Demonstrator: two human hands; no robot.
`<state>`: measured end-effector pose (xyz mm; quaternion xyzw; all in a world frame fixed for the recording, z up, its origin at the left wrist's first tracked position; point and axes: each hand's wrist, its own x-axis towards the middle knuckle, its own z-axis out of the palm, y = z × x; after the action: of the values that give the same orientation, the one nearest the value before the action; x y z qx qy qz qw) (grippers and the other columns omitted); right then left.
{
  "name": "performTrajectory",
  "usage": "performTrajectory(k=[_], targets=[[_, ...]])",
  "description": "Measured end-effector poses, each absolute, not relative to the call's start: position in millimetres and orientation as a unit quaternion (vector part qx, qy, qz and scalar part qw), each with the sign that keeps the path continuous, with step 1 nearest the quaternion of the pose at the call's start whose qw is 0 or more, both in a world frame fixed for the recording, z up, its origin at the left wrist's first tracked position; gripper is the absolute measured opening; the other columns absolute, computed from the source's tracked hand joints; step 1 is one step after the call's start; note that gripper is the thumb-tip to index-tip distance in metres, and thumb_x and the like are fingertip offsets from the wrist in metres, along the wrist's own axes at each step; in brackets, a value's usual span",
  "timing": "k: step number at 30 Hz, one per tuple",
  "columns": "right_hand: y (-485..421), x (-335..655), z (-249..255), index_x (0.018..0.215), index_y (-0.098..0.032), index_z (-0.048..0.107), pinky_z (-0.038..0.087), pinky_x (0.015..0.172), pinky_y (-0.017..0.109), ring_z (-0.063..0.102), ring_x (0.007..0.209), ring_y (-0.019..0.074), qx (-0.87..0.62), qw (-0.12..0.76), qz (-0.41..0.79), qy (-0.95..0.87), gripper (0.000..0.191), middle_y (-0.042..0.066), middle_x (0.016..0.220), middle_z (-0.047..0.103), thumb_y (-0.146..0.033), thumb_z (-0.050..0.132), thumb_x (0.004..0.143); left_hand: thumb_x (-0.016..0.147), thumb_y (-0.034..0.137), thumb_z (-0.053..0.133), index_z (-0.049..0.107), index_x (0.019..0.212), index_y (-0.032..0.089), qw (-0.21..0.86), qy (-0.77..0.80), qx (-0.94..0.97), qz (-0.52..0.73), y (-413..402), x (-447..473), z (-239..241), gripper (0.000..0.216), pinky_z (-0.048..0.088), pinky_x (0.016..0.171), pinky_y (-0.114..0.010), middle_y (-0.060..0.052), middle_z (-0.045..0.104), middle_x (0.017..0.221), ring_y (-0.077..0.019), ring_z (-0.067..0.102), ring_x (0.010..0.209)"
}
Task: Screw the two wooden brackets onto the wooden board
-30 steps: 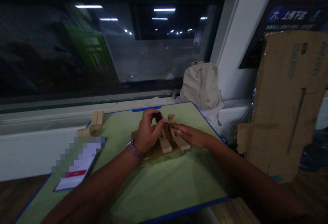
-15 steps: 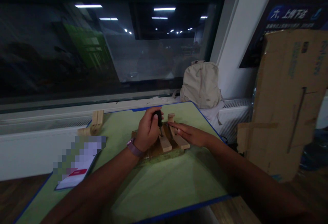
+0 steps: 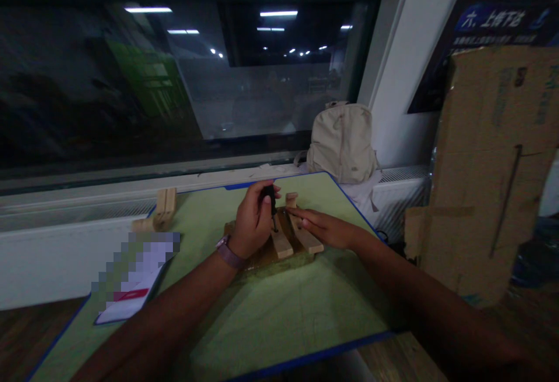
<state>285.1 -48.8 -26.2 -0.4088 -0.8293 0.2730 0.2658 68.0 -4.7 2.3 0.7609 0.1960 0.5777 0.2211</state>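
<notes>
My left hand (image 3: 254, 216), with a watch (image 3: 227, 252) at its wrist, is wrapped round the black handle of a screwdriver (image 3: 271, 200). The screwdriver stands nearly upright, its shaft pointing down onto a light wooden piece (image 3: 283, 246). To the right lies a second wooden piece (image 3: 311, 243) with a raised far end. My right hand (image 3: 321, 227) lies on that second piece with its fingers stretched out. Both pieces rest on a brown, tape-covered block (image 3: 279, 266). The screwdriver's tip is too small to make out clearly.
A green mat with a blue edge (image 3: 279, 318) covers the table. At the left are a joined wooden piece (image 3: 166, 204) and a partly blurred booklet (image 3: 126, 309). Behind stands a beige backpack (image 3: 343, 143) by the window; large cardboard (image 3: 484, 195) leans at the right.
Almost nothing differs. My left hand has turned very slightly on the screwdriver, while my right hand stays in the same place. The view has shifted a little.
</notes>
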Motion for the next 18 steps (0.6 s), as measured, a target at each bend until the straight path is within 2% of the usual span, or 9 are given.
performTrajectory(k=[3,6,9,13,15,18], targets=[[-49.5,285.1,-25.1,0.150,-0.013,0.036,0.027,0.117,0.049,0.037,0.142,0.0262,-0.405,0.265,0.272,-0.832,0.067,0.017,0.153,0.041,-0.058,0.024,0.101,0.094,0.024,0.050,0.053,0.119,0.022,0.144,0.206,0.774,0.580,-4.0,66.0,7.5,0.025,0.052,0.085,-0.035,-0.008,0.058,0.111,-0.0182,0.059,0.101],[-49.9,285.6,-25.5,0.151,-0.016,0.034,0.027,0.117,0.049,0.036,0.143,0.0257,-0.404,0.265,0.269,-0.833,0.064,0.014,0.154,0.040,-0.056,0.025,0.101,0.087,0.025,0.063,0.057,0.113,0.021,0.087,0.227,0.770,0.590,-3.1,64.7,10.6,0.026,0.051,0.084,-0.034,-0.007,0.056,0.106,-0.0193,0.056,0.100],[-49.7,286.7,-27.1,0.152,-0.019,0.034,0.026,0.118,0.048,0.035,0.143,0.0246,-0.408,0.264,0.269,-0.831,0.062,0.012,0.156,0.038,-0.055,0.026,0.102,0.091,0.022,0.057,0.057,0.118,0.023,0.114,0.241,0.767,0.584,-3.5,65.9,7.6,0.027,0.051,0.085,-0.034,-0.006,0.060,0.107,-0.0180,0.059,0.098],[-48.7,287.4,-28.4,0.152,-0.021,0.034,0.026,0.118,0.049,0.036,0.143,0.0246,-0.412,0.263,0.273,-0.829,0.061,0.012,0.155,0.040,-0.055,0.026,0.102,0.098,0.021,0.042,0.040,0.138,0.025,0.199,0.217,0.765,0.573,-5.1,67.8,1.3,0.040,0.053,0.089,-0.037,-0.009,0.061,0.116,-0.0172,0.063,0.101],[-48.5,287.0,-27.8,0.152,-0.019,0.034,0.027,0.118,0.049,0.036,0.142,0.0252,-0.412,0.264,0.273,-0.828,0.063,0.013,0.154,0.040,-0.057,0.025,0.101,0.098,0.021,0.039,0.045,0.132,0.024,0.190,0.204,0.769,0.575,-5.0,67.5,1.6,0.035,0.052,0.090,-0.037,-0.009,0.061,0.114,-0.0174,0.063,0.101],[-49.3,285.7,-25.9,0.151,-0.016,0.034,0.027,0.117,0.049,0.037,0.142,0.0264,-0.412,0.264,0.277,-0.827,0.067,0.015,0.154,0.040,-0.058,0.025,0.101,0.094,0.023,0.050,0.054,0.116,0.021,0.112,0.189,0.778,0.589,-3.8,66.0,6.2,0.023,0.050,0.091,-0.038,-0.008,0.058,0.112,-0.0200,0.058,0.106]])
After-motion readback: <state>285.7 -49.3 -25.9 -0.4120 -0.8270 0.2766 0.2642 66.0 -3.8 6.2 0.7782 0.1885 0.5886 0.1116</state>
